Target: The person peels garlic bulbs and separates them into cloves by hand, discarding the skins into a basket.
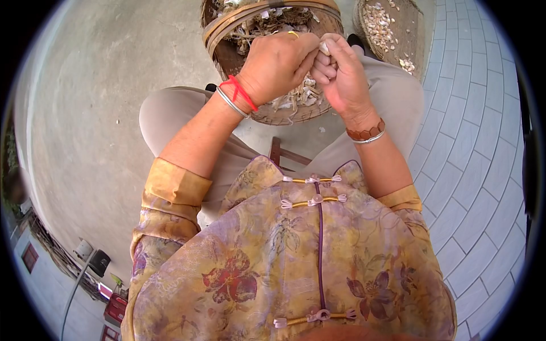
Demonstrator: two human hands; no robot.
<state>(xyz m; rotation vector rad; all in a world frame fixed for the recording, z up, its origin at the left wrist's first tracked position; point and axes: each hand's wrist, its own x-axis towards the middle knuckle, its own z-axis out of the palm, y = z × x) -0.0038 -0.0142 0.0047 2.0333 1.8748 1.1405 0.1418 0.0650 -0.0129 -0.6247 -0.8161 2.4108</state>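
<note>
R hand [350,88]: thumb & index pinched on a garlic clove [324,48], other fingers curled under. L hand [276,65]: fingers bunched nearly closed right beside it; can't tell if they grip it too. Clove sits up over the R side of the basket [220,59], close to its R edge, handle [236,20] arching just past L hand. Husks [304,94] lie inside, toward the near rim. Basket's btwn L knee [170,108] & R knee [398,85], so room's tight each side. Woven tray [408,25] w/ loose cloves [380,25] upper R, a small gap off basket's R edge. Concrete floor [85,85] spreads wide L; tiles [463,125] run along R.
</note>
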